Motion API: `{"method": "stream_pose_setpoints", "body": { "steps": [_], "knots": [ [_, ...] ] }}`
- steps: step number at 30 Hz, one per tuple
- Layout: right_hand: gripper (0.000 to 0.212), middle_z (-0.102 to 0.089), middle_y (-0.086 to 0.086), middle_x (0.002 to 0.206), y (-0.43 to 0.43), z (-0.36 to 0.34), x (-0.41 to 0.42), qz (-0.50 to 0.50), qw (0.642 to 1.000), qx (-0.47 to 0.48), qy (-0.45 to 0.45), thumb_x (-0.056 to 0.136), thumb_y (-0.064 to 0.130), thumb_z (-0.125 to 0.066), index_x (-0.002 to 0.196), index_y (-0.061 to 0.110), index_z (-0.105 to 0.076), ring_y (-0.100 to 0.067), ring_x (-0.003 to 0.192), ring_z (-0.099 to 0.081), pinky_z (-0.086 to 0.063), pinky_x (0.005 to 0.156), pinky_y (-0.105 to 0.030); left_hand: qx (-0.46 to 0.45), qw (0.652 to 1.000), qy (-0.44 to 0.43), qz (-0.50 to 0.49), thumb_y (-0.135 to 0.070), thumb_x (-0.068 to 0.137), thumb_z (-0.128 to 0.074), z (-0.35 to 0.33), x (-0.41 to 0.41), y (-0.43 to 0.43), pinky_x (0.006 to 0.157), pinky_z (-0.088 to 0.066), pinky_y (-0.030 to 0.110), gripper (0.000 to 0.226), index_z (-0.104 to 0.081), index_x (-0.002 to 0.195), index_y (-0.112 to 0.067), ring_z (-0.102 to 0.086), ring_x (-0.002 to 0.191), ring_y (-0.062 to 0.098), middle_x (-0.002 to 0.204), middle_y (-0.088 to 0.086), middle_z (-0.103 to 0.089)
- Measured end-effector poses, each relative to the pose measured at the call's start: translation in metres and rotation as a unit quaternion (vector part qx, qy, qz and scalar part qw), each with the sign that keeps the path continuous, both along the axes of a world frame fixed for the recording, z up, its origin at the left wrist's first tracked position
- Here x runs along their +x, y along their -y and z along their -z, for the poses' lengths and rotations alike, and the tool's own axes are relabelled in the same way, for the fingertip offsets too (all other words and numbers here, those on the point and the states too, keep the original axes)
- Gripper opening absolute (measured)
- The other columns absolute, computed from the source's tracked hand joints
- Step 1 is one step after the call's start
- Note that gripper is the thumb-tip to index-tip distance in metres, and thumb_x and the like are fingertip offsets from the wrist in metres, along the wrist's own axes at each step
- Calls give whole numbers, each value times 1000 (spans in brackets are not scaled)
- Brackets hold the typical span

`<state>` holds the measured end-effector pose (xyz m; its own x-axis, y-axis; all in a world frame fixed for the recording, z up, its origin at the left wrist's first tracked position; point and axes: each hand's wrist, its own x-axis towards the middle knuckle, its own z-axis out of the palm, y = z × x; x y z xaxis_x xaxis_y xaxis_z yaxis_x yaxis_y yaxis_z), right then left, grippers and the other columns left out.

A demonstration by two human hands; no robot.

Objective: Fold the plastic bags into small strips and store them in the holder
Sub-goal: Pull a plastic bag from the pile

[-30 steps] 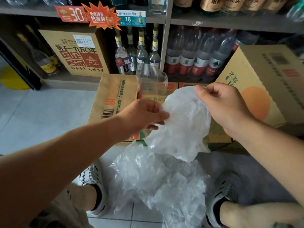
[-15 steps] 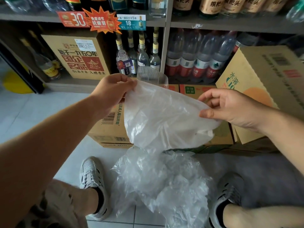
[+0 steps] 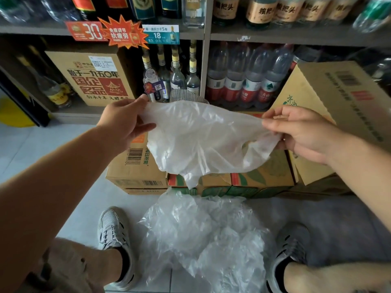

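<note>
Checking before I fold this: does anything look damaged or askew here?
The large cardboard box at right leans tilted on the lower cartons. The plastic bag, pinched by left hand and right hand, is just wrinkled.

Over 1 second the left hand (image 3: pixel 127 123) has swung from frame centre out to centre left, away from the right hand (image 3: pixel 306 134). The plastic bag (image 3: pixel 201 140), bunched and hanging then, is now pulled wide between the 2 hands.

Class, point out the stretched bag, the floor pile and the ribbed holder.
stretched translucent white plastic bag (image 3: pixel 203 134): head view, sheet's middle.
crumpled pile of clear plastic bags (image 3: pixel 203 231): head view, heap's centre.
clear ribbed plastic holder (image 3: pixel 186 95): head view, upper wall.
</note>
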<state>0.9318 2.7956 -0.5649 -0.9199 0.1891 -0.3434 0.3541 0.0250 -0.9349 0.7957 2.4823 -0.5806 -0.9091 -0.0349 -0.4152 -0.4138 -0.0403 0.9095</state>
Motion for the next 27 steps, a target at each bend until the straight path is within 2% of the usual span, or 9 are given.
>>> {"method": "stream_pose_setpoints", "body": {
  "steps": [3,6,8,11,15,19,22,24,27],
  "knots": [
    [19,-68,-4,90,-6,-3,-4,49,995,-91,-12,85,5,-66,100,18,-63,-16,77,-67,-57,57,-27,127,991,19,45,-23,94,-71,0,-4,4,72,-62,27,24,-64,107,-4,-72,81,17,100,14,-68],
    [22,-73,-1,85,-14,-3,-9,81,989,-120,0,78,7,-68,97,16,-64,-13,75,-70,-58,63,-25,186,979,27,75,-10,98,-63,1,-5,6,78,-62,24,35,-60,129,5,-71,95,19,125,22,-67],
    [15,-72,-1,82,-16,2,-11,95,990,-92,41,82,7,-69,93,15,-63,-13,74,-67,-53,66,-24,197,978,27,69,-7,99,-61,2,-6,7,77,-62,24,27,-62,123,4,-71,94,19,126,21,-65],
    [11,-71,-5,80,-12,9,-11,95,990,-31,102,86,16,-73,93,12,-66,-12,68,-57,-41,54,-20,198,979,26,43,-9,98,-63,5,-9,7,75,-63,27,14,-62,110,-3,-70,96,22,130,23,-62],
    [51,-73,-13,94,-5,15,-6,8,985,-13,170,67,35,-79,109,8,-71,-24,77,-64,-50,70,-36,202,979,32,7,-12,96,-67,7,-10,7,72,-62,28,32,-59,125,0,-74,98,25,131,23,-65],
    [48,-74,-16,93,4,26,-5,-6,979,-22,203,67,11,-79,113,2,-66,-26,74,-66,-51,68,-37,198,979,40,8,-13,98,-66,7,-10,8,69,-62,27,14,-62,106,-3,-74,84,20,109,18,-71],
    [16,-73,-17,86,3,24,-10,45,980,-56,188,88,-8,-64,101,2,-62,-24,73,-72,-63,59,-37,186,981,48,1,-15,95,-69,10,-13,12,71,-62,30,27,-61,118,-3,-71,106,26,128,22,-67],
    [17,-70,-19,92,-3,20,-12,57,979,-58,186,94,-12,-55,101,3,-61,-23,73,-70,-60,54,-32,180,982,53,-16,-15,93,-71,11,-13,15,72,-62,33,37,-60,126,-3,-66,120,31,135,23,-63],
    [23,-67,-24,106,-9,21,-11,54,978,-41,198,96,-9,-53,116,1,-60,-29,85,-67,-59,70,-41,162,985,55,-27,-14,92,-72,12,-10,15,71,-63,35,24,-63,114,-7,-65,120,30,128,23,-66]
  ]
}}
